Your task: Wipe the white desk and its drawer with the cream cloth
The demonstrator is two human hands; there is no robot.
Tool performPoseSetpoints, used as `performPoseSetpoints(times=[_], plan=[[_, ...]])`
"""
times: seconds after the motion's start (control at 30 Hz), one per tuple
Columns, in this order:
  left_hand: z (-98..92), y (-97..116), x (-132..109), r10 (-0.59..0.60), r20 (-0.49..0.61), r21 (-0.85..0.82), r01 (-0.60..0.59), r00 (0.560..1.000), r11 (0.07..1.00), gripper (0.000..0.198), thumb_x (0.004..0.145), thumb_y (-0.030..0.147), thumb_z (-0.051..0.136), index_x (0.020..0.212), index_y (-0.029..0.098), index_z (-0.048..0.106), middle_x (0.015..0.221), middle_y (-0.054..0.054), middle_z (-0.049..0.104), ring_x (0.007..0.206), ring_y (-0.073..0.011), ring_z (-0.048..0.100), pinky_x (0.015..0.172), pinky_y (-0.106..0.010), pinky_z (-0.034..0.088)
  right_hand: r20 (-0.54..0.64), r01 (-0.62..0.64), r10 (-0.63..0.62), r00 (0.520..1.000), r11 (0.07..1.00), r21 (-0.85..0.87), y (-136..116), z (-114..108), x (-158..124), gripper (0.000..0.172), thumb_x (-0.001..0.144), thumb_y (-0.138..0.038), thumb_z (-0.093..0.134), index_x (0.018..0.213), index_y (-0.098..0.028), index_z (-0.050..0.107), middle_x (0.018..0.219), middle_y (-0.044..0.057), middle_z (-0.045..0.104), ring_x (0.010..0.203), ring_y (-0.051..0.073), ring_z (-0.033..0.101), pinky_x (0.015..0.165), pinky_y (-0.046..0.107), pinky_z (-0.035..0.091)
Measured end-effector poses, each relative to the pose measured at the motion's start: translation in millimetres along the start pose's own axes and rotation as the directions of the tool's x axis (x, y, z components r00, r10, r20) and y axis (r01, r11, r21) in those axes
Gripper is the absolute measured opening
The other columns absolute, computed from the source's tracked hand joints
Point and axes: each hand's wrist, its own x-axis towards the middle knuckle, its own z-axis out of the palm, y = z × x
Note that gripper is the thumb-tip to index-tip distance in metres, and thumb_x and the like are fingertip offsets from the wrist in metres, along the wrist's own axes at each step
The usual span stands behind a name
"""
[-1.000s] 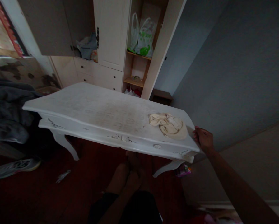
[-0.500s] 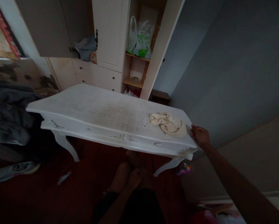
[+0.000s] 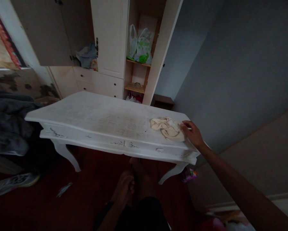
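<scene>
A crumpled cream cloth [image 3: 169, 130] lies near the right end of a white table [image 3: 98, 112] with curved legs. My right hand [image 3: 193, 133] is at the right edge of that cloth, over the tabletop. Its fingers are bent with a gap between thumb and fingers, and the fingertips seem to touch the cloth. Low in front of the table, above my legs, is my left hand [image 3: 126, 186]. Its fingers are curled in and nothing shows in them, though the area is dim. Grey smudges mark the middle of the tabletop.
Behind the table stands a white wardrobe [image 3: 110, 38] with doors ajar and a plastic bag [image 3: 144, 48] on a shelf. Dark grey fabric [image 3: 9, 118] is heaped at the left, above a shoe [image 3: 13, 184]. A grey wall [image 3: 242, 70] runs along the right.
My right hand has moved left from the table's right edge to the cloth. The left hand has shifted left and slightly toward me. The cloth's shape looks the same.
</scene>
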Motion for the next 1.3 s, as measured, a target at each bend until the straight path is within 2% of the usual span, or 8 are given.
performPoseSetpoints(times=[0.1, 0.23, 0.33, 0.5, 0.7, 0.87, 1.07, 1.3], plan=[[2.7, 4, -2, -0.008, -0.012, -0.029, 0.008, 1.0, 1.0, 0.041, 0.059, 0.051, 0.076, 0.077, 0.019, 0.06, 0.061, 0.004, 0.058, 0.045, -0.0073, 0.046, 0.043, -0.02, 0.034, 0.14, 0.088, -0.055, 0.989, 0.968, -0.234, -18, 20, 16, 0.089, 0.074, -0.076, 0.062, 0.139, -0.017, 0.052, 0.15, 0.02, 0.044, 0.139, 0.037, 0.04, 0.113, 0.053, 0.035], [7.0, 4, -7, 0.045, -0.012, 0.114, -0.044, 0.999, 0.992, 0.043, 0.063, 0.058, 0.073, 0.072, 0.018, 0.06, 0.061, 0.003, 0.058, 0.047, -0.0089, 0.048, 0.046, -0.022, 0.037, 0.359, 0.005, 0.166, 0.918, 0.903, -0.43, -34, 47, 38, 0.112, 0.067, -0.079, 0.067, 0.153, -0.015, 0.035, 0.162, 0.021, 0.026, 0.148, 0.039, 0.025, 0.117, 0.052, 0.028], [5.9, 0, -10, 0.086, 0.002, 0.227, -0.084, 0.996, 0.97, 0.046, 0.062, 0.061, 0.073, 0.071, 0.017, 0.062, 0.061, 0.002, 0.059, 0.046, -0.0097, 0.049, 0.047, -0.023, 0.038, 0.47, 0.076, 0.183, 0.864, 0.874, -0.48, -43, 62, 45, 0.093, 0.073, -0.072, 0.067, 0.146, -0.019, 0.046, 0.15, 0.017, 0.048, 0.135, 0.035, 0.047, 0.108, 0.046, 0.04], [-0.2, -6, -4, 0.035, 0.028, 0.221, -0.041, 0.999, 0.974, 0.05, 0.056, 0.062, 0.077, 0.075, 0.018, 0.066, 0.062, 0.002, 0.062, 0.045, -0.0102, 0.05, 0.044, -0.022, 0.037, 0.456, 0.186, 0.115, 0.883, 0.805, -0.563, -59, 66, 33, 0.049, 0.087, -0.057, 0.058, 0.122, -0.026, 0.067, 0.12, 0.009, 0.071, 0.105, 0.03, 0.067, 0.086, 0.038, 0.051], [4.3, -2, -3, -0.018, 0.036, 0.095, 0.015, 0.999, 0.995, 0.048, 0.055, 0.058, 0.08, 0.074, 0.016, 0.068, 0.064, 0.0, 0.063, 0.047, -0.009, 0.051, 0.044, -0.022, 0.041, 0.433, 0.318, -0.089, 0.897, 0.811, -0.491, -70, 47, -1, 0.046, 0.087, -0.041, 0.059, 0.131, -0.025, 0.063, 0.127, 0.008, 0.068, 0.106, 0.027, 0.066, 0.089, 0.036, 0.051], [8.7, 6, -9, -0.062, 0.017, 0.042, 0.061, 0.998, 0.997, 0.042, 0.056, 0.05, 0.08, 0.076, 0.015, 0.067, 0.064, 0.0, 0.063, 0.048, -0.0087, 0.052, 0.045, -0.021, 0.041, 0.395, 0.477, -0.355, 0.847, 0.837, -0.27, -81, 44, -74, 0.045, 0.087, -0.028, 0.057, 0.132, -0.02, 0.062, 0.13, 0.009, 0.066, 0.115, 0.026, 0.062, 0.096, 0.035, 0.05], [9.4, 13, -16, -0.106, 0.025, -0.017, 0.107, 0.994, 0.994, 0.04, 0.056, 0.045, 0.081, 0.078, 0.015, 0.066, 0.065, 0.001, 0.064, 0.049, -0.008, 0.052, 0.045, -0.021, 0.04, 0.329, 0.555, -0.459, 0.825, 0.768, -0.319, -81, 92, -152, 0.046, 0.089, -0.021, 0.056, 0.134, -0.024, 0.062, 0.132, 0.012, 0.065, 0.119, 0.031, 0.06, 0.097, 0.045, 0.047], [-0.4, 9, -13, -0.139, 0.054, -0.089, 0.143, 0.989, 0.986, 0.04, 0.061, 0.042, 0.082, 0.085, 0.015, 0.064, 0.067, 0.001, 0.065, 0.051, -0.0079, 0.054, 0.048, -0.021, 0.041, 0.438, 0.651, -0.514, 0.738, 0.714, -0.259, -87, 170, -141, 0.039, 0.096, -0.017, 0.054, 0.131, -0.03, 0.063, 0.139, 0.007, 0.062, 0.127, 0.027, 0.056, 0.104, 0.044, 0.045]])
